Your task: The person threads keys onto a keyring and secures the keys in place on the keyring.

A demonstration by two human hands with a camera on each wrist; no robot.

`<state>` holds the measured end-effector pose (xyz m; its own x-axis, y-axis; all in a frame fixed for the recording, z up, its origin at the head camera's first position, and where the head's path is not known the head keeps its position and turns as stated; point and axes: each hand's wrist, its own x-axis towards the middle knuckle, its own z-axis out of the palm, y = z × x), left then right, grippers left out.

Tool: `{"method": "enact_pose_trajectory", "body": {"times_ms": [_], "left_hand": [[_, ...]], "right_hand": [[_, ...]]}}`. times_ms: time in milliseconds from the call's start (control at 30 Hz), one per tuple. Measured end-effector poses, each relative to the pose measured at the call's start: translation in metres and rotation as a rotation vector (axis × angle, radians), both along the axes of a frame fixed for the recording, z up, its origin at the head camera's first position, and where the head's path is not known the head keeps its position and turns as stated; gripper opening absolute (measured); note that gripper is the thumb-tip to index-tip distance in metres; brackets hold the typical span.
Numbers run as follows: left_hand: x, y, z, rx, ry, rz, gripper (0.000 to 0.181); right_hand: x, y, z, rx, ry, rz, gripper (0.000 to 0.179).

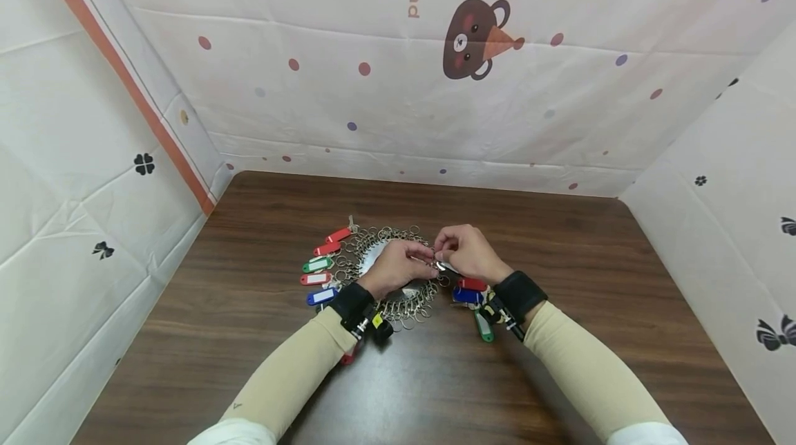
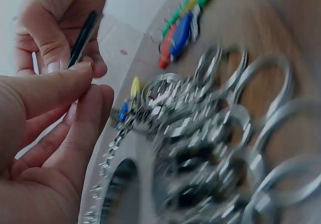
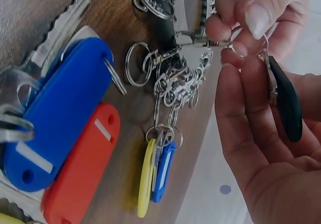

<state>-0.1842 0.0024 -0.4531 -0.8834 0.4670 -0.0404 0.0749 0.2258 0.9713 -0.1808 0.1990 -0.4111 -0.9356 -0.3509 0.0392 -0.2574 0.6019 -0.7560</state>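
At the right side of a round key rack (image 1: 372, 257), ringed with metal clips and split rings, both hands meet. The left hand (image 1: 403, 267) pinches a thin split ring (image 3: 266, 41) between its thumb and fingers, beside a clip of the rack. From that ring hangs a black-headed key (image 3: 288, 106), part metal and part black. My right hand (image 1: 469, 251) holds this key in its curled fingers, opposite the left hand. The left wrist view shows the black piece (image 2: 82, 39) among the right hand's fingers, just past the left fingertips.
Red, green and blue key tags (image 1: 318, 264) fan out at the rack's left. More tags, a blue one (image 1: 468, 295) among them, lie under the right wrist. A yellow tag (image 3: 146, 179) hangs from the rack. Patterned cloth walls (image 1: 398, 106) border the brown table (image 1: 560, 244).
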Motion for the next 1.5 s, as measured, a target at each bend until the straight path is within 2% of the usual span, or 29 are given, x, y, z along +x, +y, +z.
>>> {"method": "enact_pose_trajectory", "body": {"times_ms": [133,233,433,767,900,1100,1333,1500], "left_hand": [[-0.0028,-0.0015,0.0031,-0.150,0.187,-0.017,0.028],[-0.0037,-0.0018,0.0047,-0.202,0.247,-0.023,0.026],[-0.0035,-0.0022,0.0053,-0.231,0.272,-0.015,0.025],[-0.0032,-0.0002,0.0016,-0.239,0.335,-0.047,0.026],[-0.0026,-0.0001,0.0029,-0.250,0.353,-0.039,0.023],[-0.0037,-0.0010,0.0031,-0.267,0.367,-0.035,0.023],[-0.0033,-0.0014,0.0063,-0.340,0.382,-0.024,0.027],[-0.0025,0.0004,0.0075,-0.343,0.395,-0.027,0.025]], "right_hand": [[0.0005,-0.0004,0.0014,-0.003,0.017,0.019,0.014],[0.0004,-0.0004,0.0021,0.004,0.028,0.025,0.014],[0.0004,-0.0005,0.0022,0.016,0.047,0.031,0.016],[0.0013,-0.0010,0.0023,0.015,0.062,0.036,0.014],[0.0012,-0.0007,0.0028,0.012,0.063,0.041,0.013],[0.0012,-0.0003,0.0032,0.018,0.061,0.038,0.015],[0.0015,-0.0007,0.0038,0.041,0.067,0.045,0.017],[0.0021,-0.0009,0.0054,0.043,0.073,0.055,0.017]]}}
